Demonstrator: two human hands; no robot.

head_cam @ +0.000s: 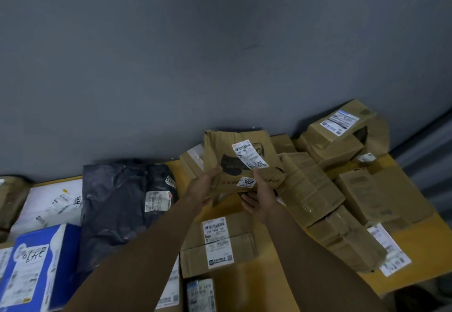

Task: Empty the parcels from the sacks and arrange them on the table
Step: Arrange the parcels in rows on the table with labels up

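Note:
A crumpled brown paper parcel (227,157) with a white shipping label and a "3008" sticker is held up above the yellow table (415,235). My left hand (201,185) grips its lower left edge. My right hand (260,199) holds its lower right edge, thumb on top and fingers underneath. Under my hands lies a flat cardboard box (220,243) with a label. No sack is in view.
A dark plastic mailer (122,201) lies to the left, with a white parcel (53,204) and a blue box (34,267) beyond it. Several taped cardboard boxes (315,189) pile up at right, one (340,125) on top. A grey wall stands behind.

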